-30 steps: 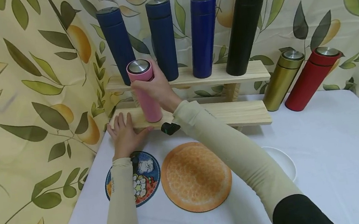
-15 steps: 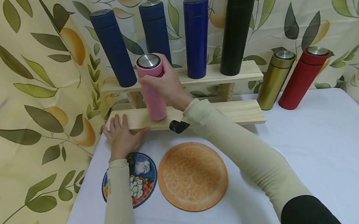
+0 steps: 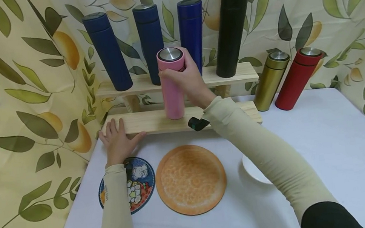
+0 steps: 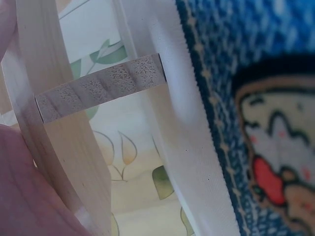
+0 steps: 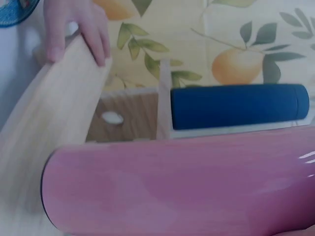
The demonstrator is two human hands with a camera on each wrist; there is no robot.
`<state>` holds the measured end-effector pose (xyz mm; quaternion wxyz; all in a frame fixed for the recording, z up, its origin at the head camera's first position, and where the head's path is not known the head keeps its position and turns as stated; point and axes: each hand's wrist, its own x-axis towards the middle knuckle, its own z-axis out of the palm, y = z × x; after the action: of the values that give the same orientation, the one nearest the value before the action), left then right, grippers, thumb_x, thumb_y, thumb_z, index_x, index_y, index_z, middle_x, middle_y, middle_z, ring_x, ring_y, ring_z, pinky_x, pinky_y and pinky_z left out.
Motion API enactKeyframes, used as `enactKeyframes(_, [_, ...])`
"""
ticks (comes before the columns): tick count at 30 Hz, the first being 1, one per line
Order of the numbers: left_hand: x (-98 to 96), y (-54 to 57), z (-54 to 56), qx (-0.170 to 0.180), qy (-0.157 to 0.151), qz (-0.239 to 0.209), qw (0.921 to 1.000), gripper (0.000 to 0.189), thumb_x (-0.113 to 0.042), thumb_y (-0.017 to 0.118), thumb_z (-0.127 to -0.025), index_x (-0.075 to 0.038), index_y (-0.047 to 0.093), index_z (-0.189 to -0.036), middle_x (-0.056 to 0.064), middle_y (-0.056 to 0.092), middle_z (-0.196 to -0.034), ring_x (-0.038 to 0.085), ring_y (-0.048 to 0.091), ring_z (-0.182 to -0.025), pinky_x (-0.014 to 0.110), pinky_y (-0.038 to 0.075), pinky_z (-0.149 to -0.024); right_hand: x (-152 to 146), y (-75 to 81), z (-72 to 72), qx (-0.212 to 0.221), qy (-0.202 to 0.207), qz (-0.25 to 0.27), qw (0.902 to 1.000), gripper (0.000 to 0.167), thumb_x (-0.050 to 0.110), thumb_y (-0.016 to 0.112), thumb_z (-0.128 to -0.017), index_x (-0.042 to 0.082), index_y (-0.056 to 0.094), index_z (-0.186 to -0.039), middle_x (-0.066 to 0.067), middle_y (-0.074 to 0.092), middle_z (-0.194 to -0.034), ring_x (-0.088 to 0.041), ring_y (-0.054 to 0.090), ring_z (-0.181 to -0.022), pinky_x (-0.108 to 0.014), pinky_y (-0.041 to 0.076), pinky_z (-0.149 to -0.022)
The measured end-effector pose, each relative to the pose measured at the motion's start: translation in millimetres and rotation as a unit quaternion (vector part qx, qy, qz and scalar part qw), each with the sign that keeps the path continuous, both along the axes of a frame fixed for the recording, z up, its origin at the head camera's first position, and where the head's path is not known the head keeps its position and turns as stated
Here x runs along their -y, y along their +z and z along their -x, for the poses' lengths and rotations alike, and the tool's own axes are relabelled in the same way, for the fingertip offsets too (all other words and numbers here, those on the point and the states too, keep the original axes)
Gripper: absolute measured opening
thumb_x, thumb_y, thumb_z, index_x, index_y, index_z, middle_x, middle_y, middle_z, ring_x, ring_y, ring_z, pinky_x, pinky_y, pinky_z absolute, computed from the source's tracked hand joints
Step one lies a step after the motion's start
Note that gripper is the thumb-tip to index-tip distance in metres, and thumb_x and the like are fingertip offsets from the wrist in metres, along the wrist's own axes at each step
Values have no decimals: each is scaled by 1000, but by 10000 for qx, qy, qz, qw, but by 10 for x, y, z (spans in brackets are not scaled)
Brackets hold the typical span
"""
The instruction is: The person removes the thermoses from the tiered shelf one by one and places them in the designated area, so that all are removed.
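My right hand (image 3: 188, 79) grips a pink thermos flask (image 3: 173, 96) near its steel-topped lid. The flask is upright over the lower board (image 3: 142, 124) of a two-tier wooden rack; whether its base touches the wood, I cannot tell. In the right wrist view the flask's pink side (image 5: 172, 187) fills the lower part. My left hand (image 3: 116, 145) rests on the board's left end, fingers spread on top and thumb along the front edge. On the upper board (image 3: 141, 82) stand two navy flasks (image 3: 108, 51), a royal blue flask (image 3: 190, 29) and a black flask (image 3: 232, 32).
Gold (image 3: 271, 80) and red flasks (image 3: 298, 79) stand on the table right of the rack. In front lie a round patterned mat (image 3: 143, 183), a bread-print mat (image 3: 190, 179) and a white dish (image 3: 254, 171) partly under the right sleeve. Leaf-print curtain (image 3: 44, 127) hangs behind and left.
My right hand has carried the pink flask rightward along the lower board, now past the left navy flask and in front of the second. My left hand has stayed on the board's left end.
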<state>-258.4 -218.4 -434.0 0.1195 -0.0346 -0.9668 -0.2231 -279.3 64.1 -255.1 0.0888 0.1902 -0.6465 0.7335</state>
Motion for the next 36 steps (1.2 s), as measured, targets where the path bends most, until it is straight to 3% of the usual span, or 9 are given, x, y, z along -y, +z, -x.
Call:
enactKeyframes(8, [-15, 16, -33, -67, -29, -74, 9999, 115, -69, 73, -91, 6, 29, -165, 34, 16, -171, 50, 10, -159, 71, -9, -121, -303, 63, -46, 87, -269, -125, 9995, 65, 11, 77, -91, 14, 45, -148, -10, 59, -136, -29, 60, -119, -49, 51, -102])
enactKeyframes(14, [-16, 13, -25, -9, -1, -34, 10000, 117, -74, 70, -90, 5, 28, -166, 33, 16, -171, 50, 9, -159, 71, -10, -121, -566, 104, -96, 87, -694, -329, 9970, 62, 16, 76, -91, 15, 47, -145, -7, 58, -137, -27, 57, -121, -50, 50, -102])
enactKeyframes(25, [-7, 7, -41, 13, -74, -28, 10000, 118, -75, 70, -90, 6, 29, -165, 35, 16, -170, 52, 10, -158, 72, -9, -121, -1060, 115, -207, 190, -975, -170, 9949, 57, 9, 75, -91, 16, 47, -140, -9, 57, -133, -27, 58, -117, -46, 49, -98])
enactKeyframes(36, [-25, 70, -76, -105, -86, -5, 9999, 114, -69, 74, -90, 7, 31, -164, 36, 20, -167, 53, 13, -156, 74, -4, -120, -1611, 197, -390, 382, -1570, -686, 9845, 59, 19, 74, -94, 22, 45, -145, -6, 54, -138, -25, 53, -124, -52, 47, -104])
